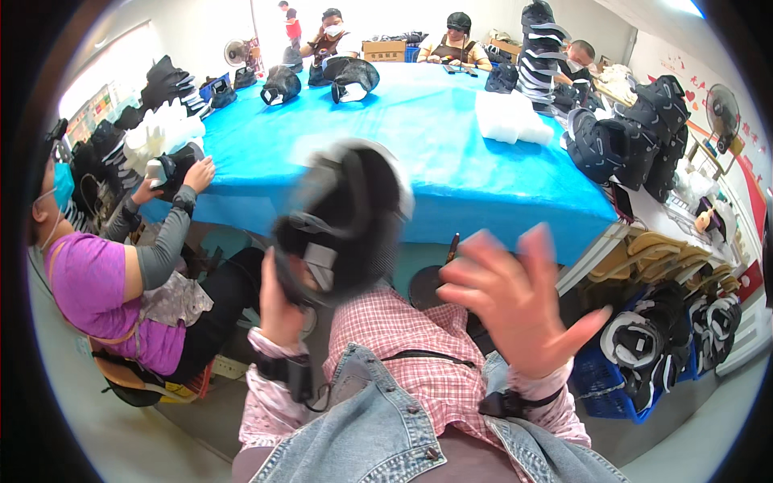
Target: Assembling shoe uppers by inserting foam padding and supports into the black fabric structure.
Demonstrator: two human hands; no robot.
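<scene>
My left hand (280,302) grips the lower left side of a hollow black padded piece (362,193), with its fingers partly hidden behind it. The piece is tilted and blurred by motion; it has a pale rim and a small white label inside. I cannot tell its exact kind. To the right, my right hand (519,306) is raised with fingers spread and nothing in it, slightly blurred. Both hands are in front of the near edge of a table with a blue cover (443,193).
Black padded pieces pile up at the table's right (636,137) and in a tall stack (541,56). White pads (511,117) lie nearby. A blue crate (616,390) of black-and-white pieces stands low right. At left, a co-worker in purple (105,278) handles another piece. Others sit across.
</scene>
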